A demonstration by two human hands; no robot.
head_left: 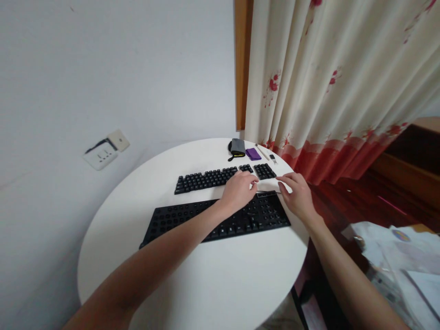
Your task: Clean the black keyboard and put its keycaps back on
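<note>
A black keyboard base (172, 222) lies on the white round table, its key positions showing round mounts without caps across much of it. Behind it, loose black keycaps (202, 180) are laid out in keyboard order, with a separate number-pad block (264, 171) at the right. My left hand (239, 189) hovers over the base's upper edge beside the keycaps, fingers curved, thumb and index finger slightly apart. At the block's near right corner is my right hand (297, 195), index finger stretched toward the caps and thumb apart. Nothing shows in either hand.
Toward the table's far edge sit a grey and black pouch (238, 147), a folded purple cloth (253, 154), a thin brush-like stick (263, 152) and a small black-and-clear tool (272, 158). A wall socket (101, 155) is at left, a floral curtain (309, 91) behind, papers (398, 247) at lower right.
</note>
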